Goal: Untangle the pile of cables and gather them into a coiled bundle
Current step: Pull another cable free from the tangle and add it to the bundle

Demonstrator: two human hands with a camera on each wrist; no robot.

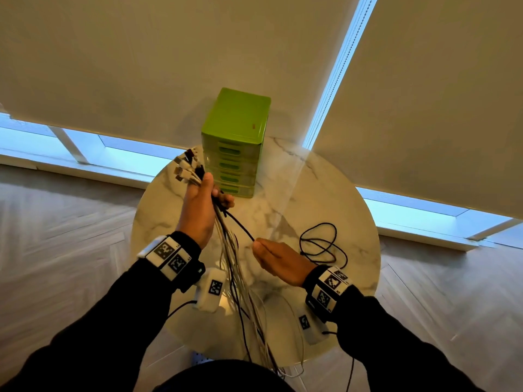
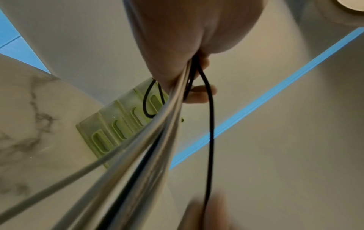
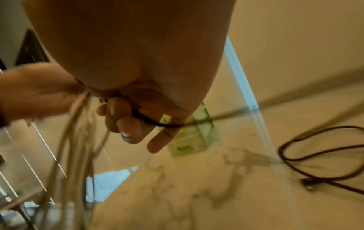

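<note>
My left hand (image 1: pixel 202 203) is raised over the round marble table (image 1: pixel 348 193) and grips a bundle of white and black cables (image 1: pixel 232 267) just below their plugs (image 1: pixel 188 166), which fan out above the fist. The strands hang down past the table's near edge. One black cable (image 1: pixel 240 225) runs taut from that fist to my right hand (image 1: pixel 273 257), which pinches it between the fingers (image 3: pixel 126 119). The rest of this black cable lies in loose loops (image 1: pixel 322 246) on the table at the right. In the left wrist view the cable bundle (image 2: pixel 157 137) streams from the left hand (image 2: pixel 177 46).
A green plastic drawer unit (image 1: pixel 236 142) stands at the table's far side, close behind my left hand. Roller blinds and low windows lie beyond. Wooden floor surrounds the table. Wrist-camera leads hang below both forearms.
</note>
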